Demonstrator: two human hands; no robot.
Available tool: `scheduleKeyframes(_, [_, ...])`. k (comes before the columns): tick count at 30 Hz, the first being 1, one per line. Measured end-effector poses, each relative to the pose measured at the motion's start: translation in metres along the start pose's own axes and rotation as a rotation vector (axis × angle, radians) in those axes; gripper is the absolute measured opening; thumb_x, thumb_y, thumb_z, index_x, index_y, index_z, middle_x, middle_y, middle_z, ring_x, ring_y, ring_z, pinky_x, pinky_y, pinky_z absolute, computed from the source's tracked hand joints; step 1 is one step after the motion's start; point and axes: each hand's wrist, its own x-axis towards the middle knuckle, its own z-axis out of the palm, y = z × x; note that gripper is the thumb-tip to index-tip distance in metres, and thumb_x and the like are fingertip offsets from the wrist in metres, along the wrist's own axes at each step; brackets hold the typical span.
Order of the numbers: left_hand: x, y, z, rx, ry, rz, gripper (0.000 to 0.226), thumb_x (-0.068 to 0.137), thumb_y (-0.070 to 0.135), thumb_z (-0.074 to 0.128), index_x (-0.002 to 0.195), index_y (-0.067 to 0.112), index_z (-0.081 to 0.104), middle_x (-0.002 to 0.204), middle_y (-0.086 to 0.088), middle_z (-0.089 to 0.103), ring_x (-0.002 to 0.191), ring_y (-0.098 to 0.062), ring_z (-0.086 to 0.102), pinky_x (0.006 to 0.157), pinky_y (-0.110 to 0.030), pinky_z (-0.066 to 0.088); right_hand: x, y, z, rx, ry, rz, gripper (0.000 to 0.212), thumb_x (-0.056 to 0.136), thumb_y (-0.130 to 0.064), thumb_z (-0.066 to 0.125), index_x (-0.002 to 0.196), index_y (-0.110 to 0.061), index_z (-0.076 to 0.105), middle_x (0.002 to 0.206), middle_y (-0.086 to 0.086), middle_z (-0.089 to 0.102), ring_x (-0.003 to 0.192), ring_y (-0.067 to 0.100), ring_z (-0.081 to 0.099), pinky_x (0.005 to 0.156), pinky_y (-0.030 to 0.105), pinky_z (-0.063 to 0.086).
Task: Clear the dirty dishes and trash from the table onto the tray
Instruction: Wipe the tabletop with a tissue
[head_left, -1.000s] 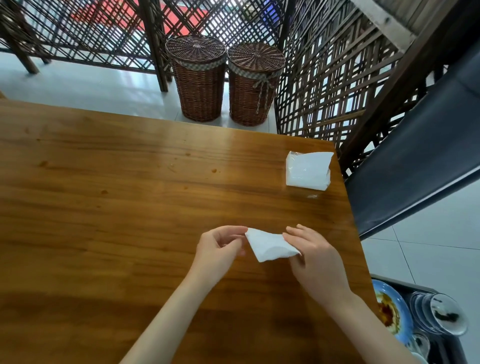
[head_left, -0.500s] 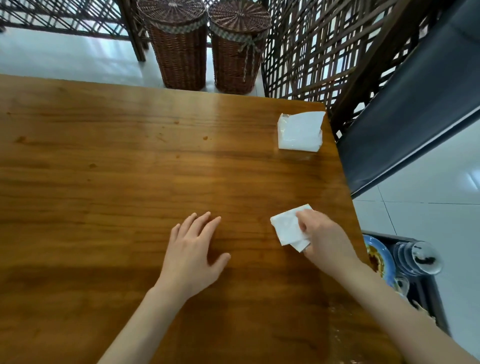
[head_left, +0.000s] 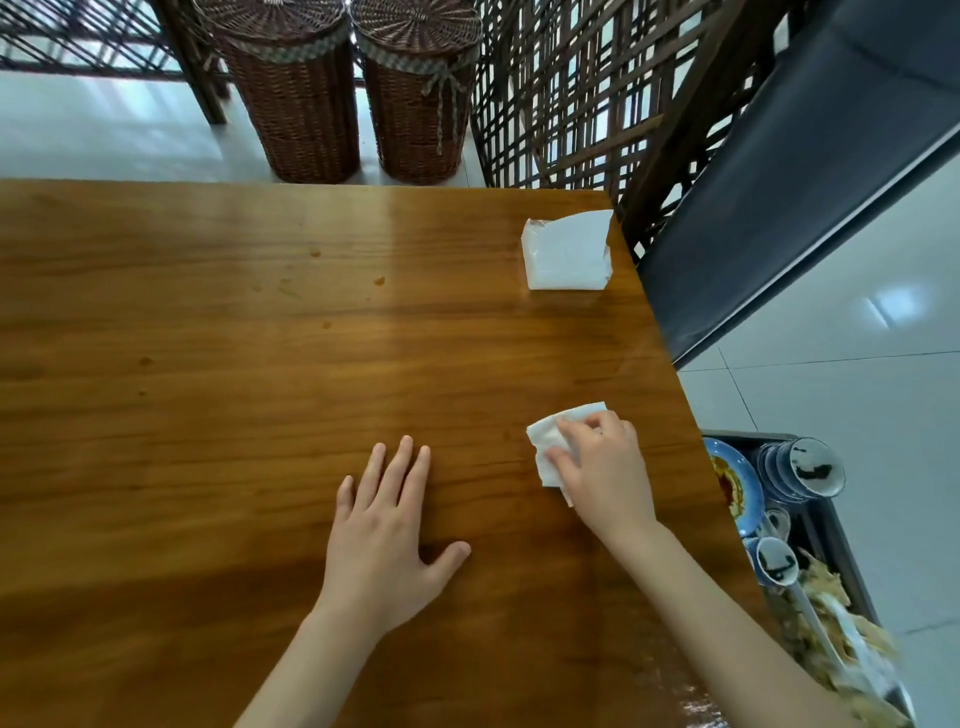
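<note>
My right hand (head_left: 602, 467) presses a folded white napkin (head_left: 545, 444) down on the wooden table (head_left: 260, 389) near its right edge, fingers curled over it. My left hand (head_left: 387, 530) lies flat on the table with fingers spread, holding nothing. A dark tray (head_left: 831, 525) sits low at the right, beside the table. It holds a blue plate (head_left: 737, 488) with sauce, stacked blue-and-white bowls (head_left: 802, 467), a small cup (head_left: 776, 566), spoons and food scraps.
A pack of white napkins (head_left: 569, 252) lies at the table's far right corner. Small stains (head_left: 379, 281) dot the tabletop. Two wicker baskets (head_left: 291, 88) and a wooden lattice screen (head_left: 571, 93) stand behind the table. A dark bench (head_left: 779, 182) runs along the right.
A second ago both hands held the napkin above the table. My left hand let go and settled flat on the wood; my right hand carried the napkin right and pressed it down.
</note>
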Motion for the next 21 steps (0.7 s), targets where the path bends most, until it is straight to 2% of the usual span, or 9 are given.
scheduleKeyframes(5, [-0.001,0.0,0.003,0.004,-0.004,0.001,0.099,0.071,0.084,0.028,0.147,0.033,-0.011,0.156,0.009,-0.011,0.136,-0.013,-0.024,0.11,-0.04,-0.01,0.012,-0.015,0.01,0.131,0.057,0.145,0.022,0.091,-0.017,0.058,0.109,-0.01,0.069,0.102,0.006,0.064,0.089,0.012,0.058,0.064,0.01,0.041])
scheduleKeyframes(8, [0.0,-0.001,0.004,-0.002,0.003,-0.004,0.1,0.069,0.086,0.025,0.147,0.035,-0.01,0.156,0.01,-0.009,0.133,-0.011,-0.026,0.11,-0.039,-0.01,0.036,-0.03,0.012,0.176,0.055,0.145,0.022,0.091,-0.014,0.059,0.109,-0.007,0.069,0.104,0.008,0.064,0.092,0.015,0.06,0.068,0.014,0.044])
scheduleKeyframes(12, [0.001,-0.003,0.005,-0.002,0.01,0.007,0.099,0.068,0.087,0.02,0.146,0.036,-0.01,0.156,0.012,-0.009,0.132,-0.01,-0.027,0.109,-0.039,-0.012,0.051,-0.059,0.018,0.197,0.02,0.012,0.021,0.091,-0.014,0.058,0.108,-0.01,0.07,0.1,0.007,0.064,0.084,0.008,0.054,0.065,0.009,0.038])
scheduleKeyframes(17, [0.0,-0.007,0.007,-0.02,0.019,0.03,0.096,0.07,0.085,0.018,0.147,0.035,-0.008,0.156,0.011,-0.01,0.134,-0.011,-0.027,0.109,-0.039,-0.012,0.005,-0.073,0.029,0.156,-0.087,-0.263,0.017,0.091,-0.021,0.059,0.097,-0.012,0.072,0.09,0.003,0.062,0.083,0.01,0.054,0.069,0.019,0.047])
scheduleKeyframes(19, [-0.001,-0.008,0.008,-0.023,0.019,0.038,0.095,0.07,0.085,0.017,0.147,0.035,-0.01,0.156,0.011,-0.012,0.134,-0.012,-0.028,0.11,-0.039,-0.013,-0.005,-0.066,0.026,0.11,-0.106,-0.283,0.018,0.092,-0.024,0.057,0.097,-0.013,0.07,0.09,0.001,0.06,0.082,0.01,0.054,0.069,0.02,0.05])
scheduleKeyframes(21, [-0.001,-0.009,0.009,-0.011,0.018,0.047,0.096,0.07,0.085,0.015,0.146,0.034,-0.013,0.156,0.01,-0.013,0.134,-0.013,-0.029,0.109,-0.039,-0.013,-0.006,-0.051,0.018,0.072,-0.087,-0.225,0.018,0.094,-0.023,0.053,0.097,-0.013,0.068,0.088,0.002,0.059,0.079,0.012,0.055,0.066,0.022,0.049])
